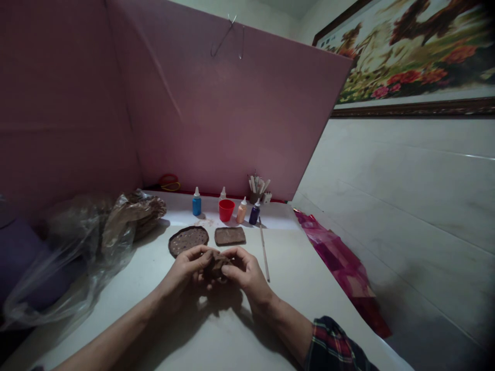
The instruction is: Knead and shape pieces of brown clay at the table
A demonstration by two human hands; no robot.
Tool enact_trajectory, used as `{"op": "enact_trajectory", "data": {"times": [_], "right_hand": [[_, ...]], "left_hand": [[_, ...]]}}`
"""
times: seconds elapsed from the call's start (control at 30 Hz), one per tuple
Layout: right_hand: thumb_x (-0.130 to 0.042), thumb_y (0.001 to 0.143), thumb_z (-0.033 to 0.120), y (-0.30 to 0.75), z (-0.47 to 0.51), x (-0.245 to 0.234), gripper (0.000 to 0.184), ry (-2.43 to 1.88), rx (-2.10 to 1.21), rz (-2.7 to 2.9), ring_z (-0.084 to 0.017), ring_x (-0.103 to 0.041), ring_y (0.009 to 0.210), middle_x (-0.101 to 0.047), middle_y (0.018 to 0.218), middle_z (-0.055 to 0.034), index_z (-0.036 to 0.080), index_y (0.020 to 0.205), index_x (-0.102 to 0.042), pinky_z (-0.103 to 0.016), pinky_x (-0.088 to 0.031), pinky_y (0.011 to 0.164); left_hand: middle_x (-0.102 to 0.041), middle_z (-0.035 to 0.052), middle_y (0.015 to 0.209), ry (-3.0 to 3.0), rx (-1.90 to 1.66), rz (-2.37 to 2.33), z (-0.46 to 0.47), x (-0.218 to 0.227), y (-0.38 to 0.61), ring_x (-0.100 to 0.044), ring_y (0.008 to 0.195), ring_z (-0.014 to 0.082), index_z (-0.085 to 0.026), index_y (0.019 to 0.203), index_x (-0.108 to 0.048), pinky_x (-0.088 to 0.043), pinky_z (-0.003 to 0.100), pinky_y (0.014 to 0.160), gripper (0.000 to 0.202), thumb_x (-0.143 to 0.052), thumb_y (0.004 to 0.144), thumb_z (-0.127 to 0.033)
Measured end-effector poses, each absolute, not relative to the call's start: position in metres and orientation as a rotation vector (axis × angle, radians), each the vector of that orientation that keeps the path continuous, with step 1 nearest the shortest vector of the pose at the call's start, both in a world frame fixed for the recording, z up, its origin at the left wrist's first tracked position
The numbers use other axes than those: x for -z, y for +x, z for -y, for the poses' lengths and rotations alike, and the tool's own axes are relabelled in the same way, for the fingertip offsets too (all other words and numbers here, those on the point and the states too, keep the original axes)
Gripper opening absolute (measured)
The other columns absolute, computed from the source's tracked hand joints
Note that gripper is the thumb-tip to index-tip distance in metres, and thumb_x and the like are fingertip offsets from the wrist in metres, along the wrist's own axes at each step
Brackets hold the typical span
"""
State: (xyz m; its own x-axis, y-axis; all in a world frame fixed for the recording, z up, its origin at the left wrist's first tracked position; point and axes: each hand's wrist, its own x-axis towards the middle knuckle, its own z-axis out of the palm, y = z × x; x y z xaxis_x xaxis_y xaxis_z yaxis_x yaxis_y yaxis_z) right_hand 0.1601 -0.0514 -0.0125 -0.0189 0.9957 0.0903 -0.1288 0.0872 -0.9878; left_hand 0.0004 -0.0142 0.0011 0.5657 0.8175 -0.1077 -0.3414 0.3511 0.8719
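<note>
Between my two hands is a lump of brown clay (216, 265), held above the white table. My left hand (193, 264) grips its left side with the thumb on top. From the right, my right hand (244, 272) pinches it between thumb and fingers. Just beyond my left hand lies a round brown clay slab (188, 240) with a raised dark rim and a speckled surface. A flat rectangular clay piece (230, 236) rests beyond the held lump. To the right of it, a thin stick-like tool (265, 250) lies lengthwise on the table.
Squeeze bottles in blue (197, 203), peach (242, 211) and dark purple (254, 213) stand at the back around a red cup (226, 210). Behind them is a holder of tools (257, 193). A plastic bag of brown material (135, 216) sits left. Pink panels (232, 113) border the table (154, 293).
</note>
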Motion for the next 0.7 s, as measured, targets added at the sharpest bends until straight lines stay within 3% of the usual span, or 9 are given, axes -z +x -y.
{"op": "enact_trajectory", "data": {"times": [0.7], "right_hand": [[-0.062,0.069,0.020,0.1568,0.0548,0.0035,0.018,-1.088,-1.164,1.213,-0.012,-0.054,0.064,-0.061,0.074,0.0000,0.016,0.086,-0.060,-0.024,-0.042,0.060]], "left_hand": [[-0.063,0.0042,0.070,0.921,-0.799,-0.654,0.0164,-0.0015,0.0006,-0.057,0.055,0.0140,-0.014,0.091,-0.062,-0.046,0.027,0.050,0.028,-0.070,0.076,-0.036]]}}
